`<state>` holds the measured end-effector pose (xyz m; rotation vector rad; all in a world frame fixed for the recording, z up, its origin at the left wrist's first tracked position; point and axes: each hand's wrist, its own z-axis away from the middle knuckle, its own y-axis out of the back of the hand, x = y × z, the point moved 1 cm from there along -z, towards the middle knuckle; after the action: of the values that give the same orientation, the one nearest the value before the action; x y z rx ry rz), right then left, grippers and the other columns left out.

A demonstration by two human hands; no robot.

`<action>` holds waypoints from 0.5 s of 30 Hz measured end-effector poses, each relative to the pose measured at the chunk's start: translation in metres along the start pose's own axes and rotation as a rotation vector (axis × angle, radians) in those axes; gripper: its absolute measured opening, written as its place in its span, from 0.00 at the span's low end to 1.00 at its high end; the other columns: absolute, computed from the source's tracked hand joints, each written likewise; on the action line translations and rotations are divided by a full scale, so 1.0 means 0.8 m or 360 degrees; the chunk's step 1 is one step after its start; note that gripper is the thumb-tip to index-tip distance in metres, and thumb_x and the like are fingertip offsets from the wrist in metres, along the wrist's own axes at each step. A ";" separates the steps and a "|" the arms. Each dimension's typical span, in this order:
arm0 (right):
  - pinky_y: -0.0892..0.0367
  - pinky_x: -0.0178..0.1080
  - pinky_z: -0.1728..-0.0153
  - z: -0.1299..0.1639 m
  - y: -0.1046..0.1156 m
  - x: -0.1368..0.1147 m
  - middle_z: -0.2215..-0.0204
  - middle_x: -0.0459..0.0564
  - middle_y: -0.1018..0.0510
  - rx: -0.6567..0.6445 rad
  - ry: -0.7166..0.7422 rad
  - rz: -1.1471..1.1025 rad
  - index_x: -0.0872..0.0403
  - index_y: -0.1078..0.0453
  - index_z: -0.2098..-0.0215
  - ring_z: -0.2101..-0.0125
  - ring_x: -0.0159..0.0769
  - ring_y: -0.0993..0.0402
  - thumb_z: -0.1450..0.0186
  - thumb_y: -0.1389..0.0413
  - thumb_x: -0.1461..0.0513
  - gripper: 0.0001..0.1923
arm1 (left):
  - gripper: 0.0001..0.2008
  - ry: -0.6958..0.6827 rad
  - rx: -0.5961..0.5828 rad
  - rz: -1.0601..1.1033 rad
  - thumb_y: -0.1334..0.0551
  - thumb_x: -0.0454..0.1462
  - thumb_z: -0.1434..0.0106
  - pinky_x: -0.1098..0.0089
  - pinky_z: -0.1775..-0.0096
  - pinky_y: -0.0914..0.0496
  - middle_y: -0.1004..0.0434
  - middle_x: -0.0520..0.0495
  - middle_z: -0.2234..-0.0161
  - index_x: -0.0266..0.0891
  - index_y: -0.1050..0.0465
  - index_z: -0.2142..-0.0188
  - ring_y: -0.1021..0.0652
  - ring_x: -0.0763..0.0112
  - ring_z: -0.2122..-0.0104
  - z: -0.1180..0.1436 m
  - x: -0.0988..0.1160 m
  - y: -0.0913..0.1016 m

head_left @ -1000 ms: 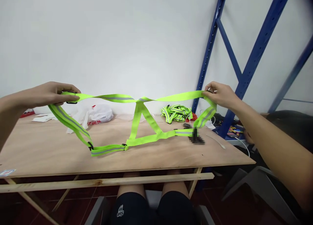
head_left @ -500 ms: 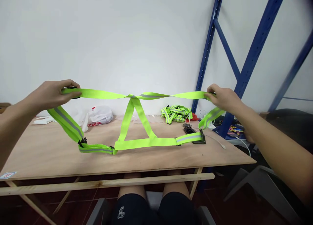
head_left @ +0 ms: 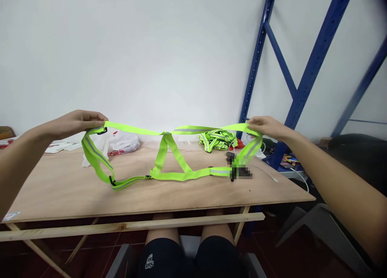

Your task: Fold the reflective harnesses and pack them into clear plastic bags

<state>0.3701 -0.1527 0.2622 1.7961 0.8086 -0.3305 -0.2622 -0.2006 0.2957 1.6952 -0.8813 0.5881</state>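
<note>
A fluorescent yellow-green reflective harness [head_left: 175, 176] with grey stripes is stretched between my hands above the table. My left hand [head_left: 81, 122] pinches its upper strap close to a black slider buckle [head_left: 102, 130]. On the other side, my right hand [head_left: 263, 126] is closed on the same upper strap. Two short straps form an inverted V from the strap's middle down to the lower band. The side loops hang under each hand, and a black buckle [head_left: 112, 181] shows at the lower left. The right lower end is blurred by pixelation.
The wooden table [head_left: 181, 197] bears a heap of similar yellow-green straps [head_left: 218, 140] at the back. A white plastic bag [head_left: 123, 141] with red print lies back left. A white cable [head_left: 270, 174] runs along the right. A blue metal rack [head_left: 314, 56] stands beyond the table's right end.
Both hands have come down and closer together with the harness. Its upper strap is lower and slacker, and the side loops have swung inward.
</note>
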 end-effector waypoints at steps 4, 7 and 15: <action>0.41 0.38 0.78 -0.001 -0.016 -0.007 0.77 0.47 0.28 -0.0151 -0.0060 0.0131 0.52 0.30 0.65 0.80 0.34 0.35 0.39 0.45 0.41 0.23 | 0.15 -0.0082 -0.0193 -0.0030 0.37 0.47 0.42 0.76 0.81 0.45 0.40 0.53 0.80 0.37 0.25 0.65 0.41 0.75 0.82 -0.003 -0.011 -0.003; 0.40 0.39 0.73 -0.003 -0.023 -0.010 0.74 0.51 0.24 -0.0145 0.0081 0.0613 0.52 0.29 0.69 0.74 0.39 0.30 0.36 0.49 0.41 0.24 | 0.23 -0.0122 -0.0089 -0.0344 0.43 0.55 0.39 0.74 0.80 0.47 0.44 0.55 0.81 0.39 0.27 0.59 0.42 0.74 0.82 0.000 -0.013 -0.002; 0.41 0.40 0.72 0.018 -0.008 0.004 0.59 0.57 0.19 -0.0078 0.0328 0.1351 0.50 0.29 0.55 0.67 0.50 0.24 0.38 0.52 0.35 0.32 | 0.33 -0.0188 0.0256 -0.0982 0.37 0.64 0.54 0.71 0.66 0.35 0.25 0.50 0.67 0.42 0.29 0.60 0.27 0.63 0.66 0.025 -0.028 0.032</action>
<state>0.3705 -0.1637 0.2508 1.9703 0.1308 0.4297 -0.2970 -0.2172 0.2879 2.0369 -0.3542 0.1413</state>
